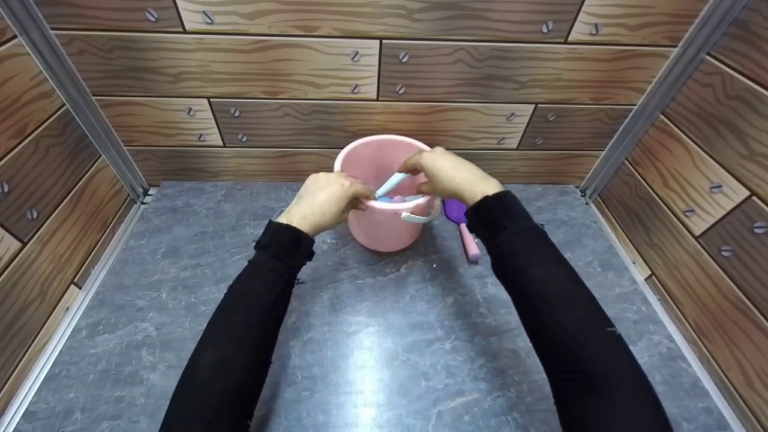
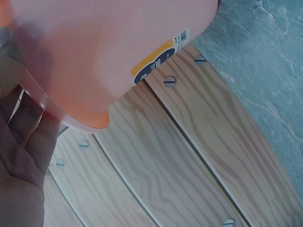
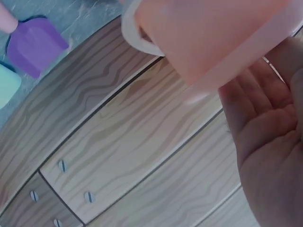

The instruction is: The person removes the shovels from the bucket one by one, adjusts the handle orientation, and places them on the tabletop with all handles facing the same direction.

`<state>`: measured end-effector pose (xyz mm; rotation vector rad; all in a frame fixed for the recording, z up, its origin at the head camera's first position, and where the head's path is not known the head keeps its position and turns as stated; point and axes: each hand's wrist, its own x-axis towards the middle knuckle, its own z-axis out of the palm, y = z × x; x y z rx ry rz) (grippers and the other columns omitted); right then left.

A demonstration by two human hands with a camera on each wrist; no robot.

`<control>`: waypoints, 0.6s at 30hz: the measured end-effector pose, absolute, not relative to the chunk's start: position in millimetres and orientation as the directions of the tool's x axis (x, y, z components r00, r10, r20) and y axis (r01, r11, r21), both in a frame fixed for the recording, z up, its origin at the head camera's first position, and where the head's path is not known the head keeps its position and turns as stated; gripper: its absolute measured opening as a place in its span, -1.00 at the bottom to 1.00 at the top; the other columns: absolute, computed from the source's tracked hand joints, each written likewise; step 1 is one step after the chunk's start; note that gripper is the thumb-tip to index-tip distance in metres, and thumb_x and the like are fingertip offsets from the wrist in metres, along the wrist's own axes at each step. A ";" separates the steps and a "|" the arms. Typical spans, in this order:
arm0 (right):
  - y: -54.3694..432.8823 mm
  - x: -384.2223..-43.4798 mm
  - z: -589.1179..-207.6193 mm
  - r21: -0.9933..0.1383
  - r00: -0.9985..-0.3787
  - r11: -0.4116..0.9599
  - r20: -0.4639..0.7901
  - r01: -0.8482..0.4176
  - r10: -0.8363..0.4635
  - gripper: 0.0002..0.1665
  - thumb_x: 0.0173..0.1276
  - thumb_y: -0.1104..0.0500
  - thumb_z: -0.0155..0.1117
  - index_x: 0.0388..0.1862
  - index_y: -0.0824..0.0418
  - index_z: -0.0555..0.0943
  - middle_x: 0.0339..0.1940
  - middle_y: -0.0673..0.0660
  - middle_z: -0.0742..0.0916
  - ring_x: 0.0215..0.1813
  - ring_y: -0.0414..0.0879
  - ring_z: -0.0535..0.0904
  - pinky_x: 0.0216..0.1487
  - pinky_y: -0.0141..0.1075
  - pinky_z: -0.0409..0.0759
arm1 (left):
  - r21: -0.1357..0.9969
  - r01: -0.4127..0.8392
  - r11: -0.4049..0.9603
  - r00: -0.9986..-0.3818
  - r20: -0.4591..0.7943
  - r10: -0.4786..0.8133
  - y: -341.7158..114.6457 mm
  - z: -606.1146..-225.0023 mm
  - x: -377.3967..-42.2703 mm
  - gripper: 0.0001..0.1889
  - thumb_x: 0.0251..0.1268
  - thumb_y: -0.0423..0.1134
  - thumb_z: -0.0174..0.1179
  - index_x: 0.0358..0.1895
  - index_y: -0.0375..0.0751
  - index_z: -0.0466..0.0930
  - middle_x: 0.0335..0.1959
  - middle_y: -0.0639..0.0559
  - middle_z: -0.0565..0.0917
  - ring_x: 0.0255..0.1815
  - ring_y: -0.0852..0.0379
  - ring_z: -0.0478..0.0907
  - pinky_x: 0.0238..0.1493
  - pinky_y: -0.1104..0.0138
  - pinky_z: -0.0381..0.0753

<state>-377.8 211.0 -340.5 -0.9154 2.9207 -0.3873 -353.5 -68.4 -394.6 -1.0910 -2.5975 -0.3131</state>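
A pink bucket (image 1: 384, 228) stands upright with its white carrying handle (image 1: 420, 217) hanging at the front right. My left hand (image 1: 327, 201) grips the bucket's rim at the near left, thumb and fingers on either side of it, as the left wrist view also shows. Over the right side of the opening, my right hand (image 1: 450, 174) reaches in and holds a light blue stick-like handle (image 1: 391, 185), its lower end down in the bucket. Blue and pinkish-purple pieces lie inside, mostly hidden by the front wall. The right wrist view hides the held piece behind the rim.
A purple toy shovel (image 1: 455, 210) with a pink handle lies on the grey marbled floor, right of the bucket. Close to it is a mint-coloured piece (image 3: 7, 87), cut off by the frame. Wood-patterned walls (image 1: 300, 66) with metal corner posts enclose the area.
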 end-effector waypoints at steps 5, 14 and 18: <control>203.6 -379.7 -341.9 -0.338 -0.817 0.778 -0.044 -0.529 -0.575 -0.58 0.56 0.23 0.65 0.33 0.27 0.87 0.31 0.28 0.93 0.42 0.20 0.87 0.56 0.11 0.76 | 0.082 0.719 0.690 -0.668 0.357 0.653 -67.3 -394.2 -353.5 -0.87 0.49 -0.15 0.56 0.01 0.10 0.96 -0.01 0.11 0.99 0.10 -0.07 0.95 0.09 -0.15 0.87; 188.3 -379.8 -346.4 -0.287 -0.771 0.754 -0.074 -0.591 -0.632 -0.76 0.63 0.21 0.57 0.14 0.29 0.93 0.10 0.24 0.99 0.18 0.11 0.92 0.37 0.06 0.82 | 0.072 0.719 0.691 -0.666 0.356 0.656 -67.2 -392.1 -352.0 -0.84 0.47 -0.13 0.56 0.03 0.10 0.96 0.04 0.12 0.99 0.16 -0.05 0.95 0.15 -0.15 0.88; 181.8 -379.4 -344.9 -0.260 -0.776 0.773 -0.112 -0.579 -0.620 -0.76 0.64 0.20 0.55 0.13 0.28 0.94 0.10 0.23 0.99 0.14 0.08 0.91 0.32 0.00 0.82 | 0.071 0.717 0.693 -0.668 0.356 0.654 -68.0 -392.6 -351.8 -0.85 0.46 -0.12 0.57 0.01 0.11 0.96 0.02 0.13 0.99 0.15 -0.05 0.95 0.14 -0.14 0.88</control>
